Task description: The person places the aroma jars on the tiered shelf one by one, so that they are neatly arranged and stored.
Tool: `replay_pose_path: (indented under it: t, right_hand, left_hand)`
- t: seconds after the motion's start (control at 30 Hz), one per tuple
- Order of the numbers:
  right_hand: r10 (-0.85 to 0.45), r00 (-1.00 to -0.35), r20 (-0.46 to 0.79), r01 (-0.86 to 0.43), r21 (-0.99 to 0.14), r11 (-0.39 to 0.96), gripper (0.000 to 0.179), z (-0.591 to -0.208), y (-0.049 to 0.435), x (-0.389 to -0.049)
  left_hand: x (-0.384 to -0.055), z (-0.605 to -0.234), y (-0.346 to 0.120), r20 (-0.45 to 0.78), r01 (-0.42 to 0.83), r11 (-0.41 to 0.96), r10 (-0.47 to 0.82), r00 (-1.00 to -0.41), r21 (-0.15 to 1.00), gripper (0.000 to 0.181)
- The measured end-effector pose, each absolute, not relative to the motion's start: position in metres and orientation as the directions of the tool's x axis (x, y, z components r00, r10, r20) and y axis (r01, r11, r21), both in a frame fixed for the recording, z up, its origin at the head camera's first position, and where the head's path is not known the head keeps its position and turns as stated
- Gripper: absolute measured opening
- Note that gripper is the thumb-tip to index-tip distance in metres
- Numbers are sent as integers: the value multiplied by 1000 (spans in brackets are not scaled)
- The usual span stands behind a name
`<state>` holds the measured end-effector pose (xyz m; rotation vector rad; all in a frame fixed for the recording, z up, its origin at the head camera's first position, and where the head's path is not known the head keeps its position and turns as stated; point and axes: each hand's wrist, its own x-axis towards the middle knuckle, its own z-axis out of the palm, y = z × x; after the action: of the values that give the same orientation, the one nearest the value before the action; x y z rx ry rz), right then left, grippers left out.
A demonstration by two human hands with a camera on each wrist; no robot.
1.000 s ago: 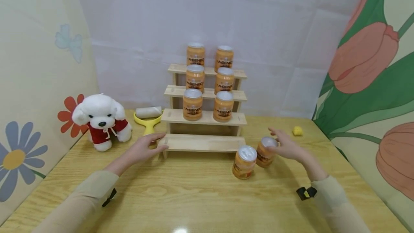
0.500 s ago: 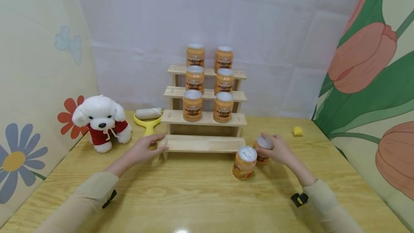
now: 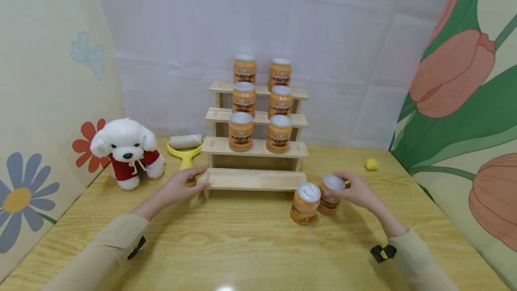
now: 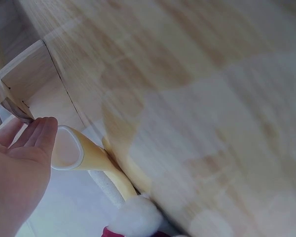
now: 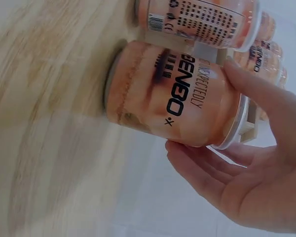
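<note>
In the head view, my right hand [image 3: 355, 191] grips an orange can [image 3: 329, 201] with a silver lid. The right wrist view shows the thumb on one side of this can [image 5: 163, 94] and the fingers on the other, near the lid. A second orange can [image 3: 304, 205] stands upright just left of it. My left hand [image 3: 177, 187] holds the left end of a stepped wooden stand [image 3: 254, 179] at its lowest shelf, thumb at the front edge. Several similar cans [image 3: 241, 134] stand in pairs on the three upper shelves; the lowest shelf is bare.
A white plush dog [image 3: 127, 152] in red sits at the left. Between it and the stand lies a yellow-handled roller [image 3: 185, 147]. A small yellow object [image 3: 371, 164] rests at the back right of the wooden table [image 3: 242, 246]. A white cloth [image 3: 343, 57] hangs behind.
My right hand has closed on the orange can, which shifted left a little, then back right and slightly toward me. My left hand stays at the stand's end.
</note>
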<state>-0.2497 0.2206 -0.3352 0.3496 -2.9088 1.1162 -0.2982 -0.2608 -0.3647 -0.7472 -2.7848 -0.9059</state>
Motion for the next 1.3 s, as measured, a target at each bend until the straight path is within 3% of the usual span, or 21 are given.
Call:
replay_pose_path:
  t: [0.23,0.77,1.3]
  right_hand:
    - [-201,-979,37,-173,-673,720,69,-320,228,-232]
    - [-219,-969,113,-239,-652,720,65,-272,208,-195]
    - [-256,-953,164,-293,-727,622,64,-263,154,-211]
  left_hand:
    - [-297,-362,-262,258,489,699,417,-872,522,58]
    - [-300,-363,-263,268,500,708,423,-866,499,59]
    - [-300,-366,-262,259,491,718,418,-871,493,59]
